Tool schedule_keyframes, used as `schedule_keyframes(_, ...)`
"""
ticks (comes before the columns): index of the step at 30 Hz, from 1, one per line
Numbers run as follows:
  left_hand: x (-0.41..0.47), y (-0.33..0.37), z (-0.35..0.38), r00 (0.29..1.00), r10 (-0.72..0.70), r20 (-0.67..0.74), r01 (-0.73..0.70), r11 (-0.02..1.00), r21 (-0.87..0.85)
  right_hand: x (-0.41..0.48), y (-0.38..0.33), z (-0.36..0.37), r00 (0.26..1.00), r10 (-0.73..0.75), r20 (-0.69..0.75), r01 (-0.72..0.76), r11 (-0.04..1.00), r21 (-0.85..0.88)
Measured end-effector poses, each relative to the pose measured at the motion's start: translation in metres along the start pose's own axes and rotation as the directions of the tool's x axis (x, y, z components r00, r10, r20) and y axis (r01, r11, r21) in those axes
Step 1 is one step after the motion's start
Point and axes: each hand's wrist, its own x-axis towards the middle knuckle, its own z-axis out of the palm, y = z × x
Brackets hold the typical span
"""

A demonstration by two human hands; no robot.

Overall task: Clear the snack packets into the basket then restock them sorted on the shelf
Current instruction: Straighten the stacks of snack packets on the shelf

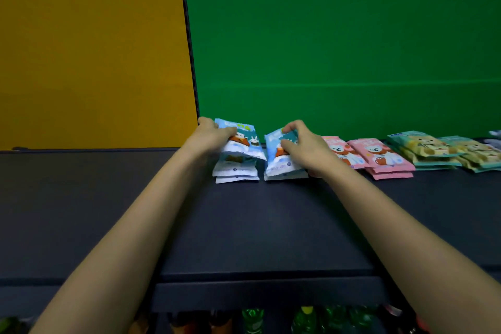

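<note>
Two stacks of blue snack packets stand side by side on the dark shelf top point(244, 225) against the green back wall. My left hand point(214, 131) grips the tilted top packets of the left blue stack point(238, 160). My right hand point(303, 144) is closed on the top of the right blue stack point(282, 165). To the right lie two piles of pink packets point(379, 157), then piles of teal-and-yellow packets point(433, 149). No basket is in view.
A yellow wall panel point(89, 49) meets the green panel point(339, 35) just left of the blue stacks. Below the shelf's front edge, green bottles point(253, 320) and other goods sit on a lower shelf. A white packet edge point(494, 134) shows at far right.
</note>
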Motion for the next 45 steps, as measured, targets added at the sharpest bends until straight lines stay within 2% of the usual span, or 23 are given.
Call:
schedule_keyframes(3,-0.037,0.000,-0.013,0.996,0.047,0.082,-0.045,0.998,-0.033,-0.038,0.013,-0.012,0.999,-0.020,0.034,0.012,0.977,0.214)
schedule_keyframes(6,-0.077,-0.021,-0.020,0.979,0.061,0.193,-0.064,0.998,0.007,-0.077,0.022,-0.014,0.997,-0.034,0.074,0.011,0.958,0.285)
schedule_keyframes(9,-0.106,-0.039,-0.018,0.963,0.058,0.264,-0.097,0.986,0.136,-0.101,0.024,-0.008,0.994,-0.011,0.106,-0.008,0.984,0.175)
schedule_keyframes(12,-0.114,-0.043,-0.017,0.965,0.048,0.258,-0.126,0.947,0.294,-0.112,0.021,-0.001,0.995,0.012,0.100,-0.006,0.998,-0.062)
schedule_keyframes(15,-0.112,-0.042,-0.015,0.973,0.065,0.222,-0.182,0.807,0.562,-0.116,0.020,0.004,0.999,-0.010,0.048,0.023,0.961,-0.277)
schedule_keyframes(17,-0.114,-0.043,-0.012,0.975,0.108,0.192,-0.211,0.716,0.666,-0.117,0.024,0.008,1.000,-0.031,-0.003,0.028,0.946,-0.324)
schedule_keyframes(19,-0.118,-0.045,-0.010,0.970,0.168,0.173,-0.241,0.660,0.712,-0.117,0.028,0.012,0.998,-0.070,-0.009,0.064,0.954,-0.293)
schedule_keyframes(23,-0.121,-0.044,-0.006,0.958,0.245,0.147,-0.272,0.627,0.730,-0.112,0.027,0.017,0.991,-0.106,0.083,0.121,0.971,-0.206)
schedule_keyframes(28,-0.118,-0.045,-0.005,0.956,0.257,0.142,-0.273,0.603,0.749,-0.106,0.023,0.022,0.994,-0.084,0.064,0.097,0.966,-0.242)
schedule_keyframes(32,-0.117,-0.038,-0.008,0.938,0.327,0.118,-0.285,0.529,0.800,-0.107,0.026,0.014,0.994,-0.091,0.060,0.103,0.967,-0.233)
schedule_keyframes(37,-0.113,-0.004,-0.002,0.856,0.510,0.080,-0.401,0.557,0.727,-0.096,0.052,-0.039,0.989,-0.134,-0.064,0.112,0.957,-0.269)
schedule_keyframes(40,-0.107,0.025,0.024,0.776,0.627,0.074,-0.483,0.514,0.708,-0.069,0.087,-0.076,0.984,-0.116,-0.138,0.076,0.960,-0.269)
schedule_keyframes(41,-0.104,0.035,0.036,0.768,0.636,0.074,-0.496,0.518,0.697,-0.058,0.100,-0.087,0.985,-0.089,-0.148,0.047,0.962,-0.271)
schedule_keyframes(45,-0.081,0.071,0.093,0.830,0.549,0.095,-0.474,0.607,0.638,-0.020,0.142,-0.115,0.991,0.004,-0.133,-0.049,0.941,-0.334)
